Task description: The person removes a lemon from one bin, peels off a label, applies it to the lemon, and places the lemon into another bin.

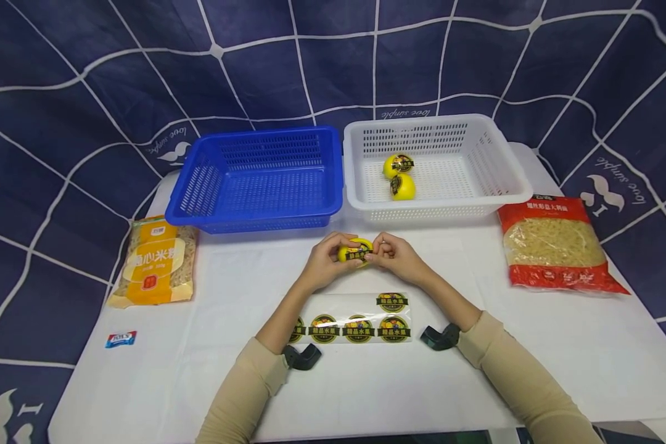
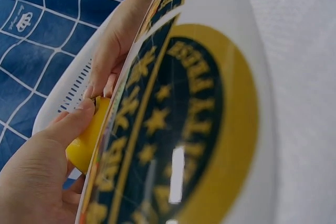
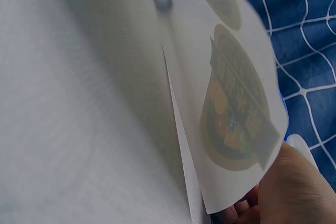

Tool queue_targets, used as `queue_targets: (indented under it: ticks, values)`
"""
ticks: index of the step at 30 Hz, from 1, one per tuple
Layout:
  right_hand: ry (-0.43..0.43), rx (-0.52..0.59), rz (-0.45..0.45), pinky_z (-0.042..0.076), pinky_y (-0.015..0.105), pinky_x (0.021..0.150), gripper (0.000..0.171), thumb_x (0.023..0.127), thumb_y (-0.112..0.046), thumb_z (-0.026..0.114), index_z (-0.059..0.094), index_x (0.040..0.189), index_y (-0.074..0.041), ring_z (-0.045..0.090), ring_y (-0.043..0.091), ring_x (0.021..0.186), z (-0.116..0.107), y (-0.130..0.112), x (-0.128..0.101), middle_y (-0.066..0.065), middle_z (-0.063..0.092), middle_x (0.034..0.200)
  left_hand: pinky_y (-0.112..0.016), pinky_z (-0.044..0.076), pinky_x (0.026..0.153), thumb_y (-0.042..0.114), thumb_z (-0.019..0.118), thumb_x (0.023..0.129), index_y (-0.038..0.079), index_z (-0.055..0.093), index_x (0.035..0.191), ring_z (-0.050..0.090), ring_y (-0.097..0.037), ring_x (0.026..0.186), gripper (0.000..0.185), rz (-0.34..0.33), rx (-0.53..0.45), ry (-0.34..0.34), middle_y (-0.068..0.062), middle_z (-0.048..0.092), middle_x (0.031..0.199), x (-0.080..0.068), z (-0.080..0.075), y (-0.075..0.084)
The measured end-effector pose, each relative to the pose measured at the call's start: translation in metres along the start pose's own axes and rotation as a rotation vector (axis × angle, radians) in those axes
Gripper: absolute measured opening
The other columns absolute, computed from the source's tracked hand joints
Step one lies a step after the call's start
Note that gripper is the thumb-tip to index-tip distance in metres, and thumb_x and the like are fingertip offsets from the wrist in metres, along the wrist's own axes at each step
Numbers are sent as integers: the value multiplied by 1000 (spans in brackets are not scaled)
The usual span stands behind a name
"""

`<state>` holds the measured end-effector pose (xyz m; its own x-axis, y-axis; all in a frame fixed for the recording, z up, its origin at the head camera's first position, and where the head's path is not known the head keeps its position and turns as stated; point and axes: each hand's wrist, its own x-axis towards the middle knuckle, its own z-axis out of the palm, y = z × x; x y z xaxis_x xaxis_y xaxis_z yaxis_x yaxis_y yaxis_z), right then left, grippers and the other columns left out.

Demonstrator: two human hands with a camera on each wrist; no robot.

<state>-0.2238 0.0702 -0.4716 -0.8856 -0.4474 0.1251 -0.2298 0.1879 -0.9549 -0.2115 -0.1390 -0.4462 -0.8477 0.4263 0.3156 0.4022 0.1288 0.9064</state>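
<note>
In the head view my left hand point(image 1: 323, 264) grips a yellow lemon point(image 1: 343, 254) above the table. A round black-and-gold sticker point(image 1: 356, 254) lies across the lemon's front. My right hand point(image 1: 401, 259) meets it from the right, its thumb and curled fingers pinching at the sticker's right edge. Below both hands lies a clear-and-white sheet of stickers point(image 1: 338, 305). That sheet point(image 2: 236, 103) hides much of the lemon point(image 2: 83, 153) in the left wrist view. In the right wrist view the sheet point(image 3: 236, 98) covers most of my right hand point(image 3: 294, 192).
Behind the hands stand a blue basket point(image 1: 255, 222) and a white basket point(image 1: 438, 200); the white one holds two stickered lemons point(image 1: 404, 188). A yellow bag point(image 1: 158, 262) and small blue-red packet point(image 1: 121, 339) lie left. A red pasta bag point(image 1: 557, 243) lies right.
</note>
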Motion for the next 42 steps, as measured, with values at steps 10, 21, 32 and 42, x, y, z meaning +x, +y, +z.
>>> queue_targets:
  ticks: [10, 21, 32, 42]
  values:
    - [22, -21, -11, 30, 20, 44, 26, 81, -17, 73, 49, 86, -7, 36, 8, 50, 0, 15, 1, 1, 44, 58, -31, 45, 94, -6, 74, 73, -10, 60, 101, 52, -32, 111, 31, -22, -20, -8, -23, 53, 116, 2, 0, 1]
    - [11, -132, -115, 31, 20, 44, 24, 84, -17, 70, 47, 89, -10, 37, 9, 51, 1, 15, 0, -2, 46, 59, -31, 45, 94, -5, 74, 74, -9, 60, 102, 51, -32, 111, 31, -33, -8, -8, -24, 53, 116, 2, -1, 4]
    - [59, -200, -154, 34, 20, 46, 23, 83, -13, 70, 49, 91, -9, 40, 10, 52, 4, 7, -1, -1, 50, 61, -33, 44, 95, -4, 73, 75, -9, 60, 102, 51, -31, 113, 31, -44, -29, 9, -23, 52, 116, 0, -1, 1]
    - [74, -185, -158, 32, 21, 46, 24, 82, -5, 70, 50, 93, 3, 39, 15, 51, 4, -20, -8, 7, 53, 60, -35, 42, 98, -1, 73, 76, -7, 61, 106, 51, -27, 115, 33, -97, -53, 17, -20, 54, 120, -1, -1, -2]
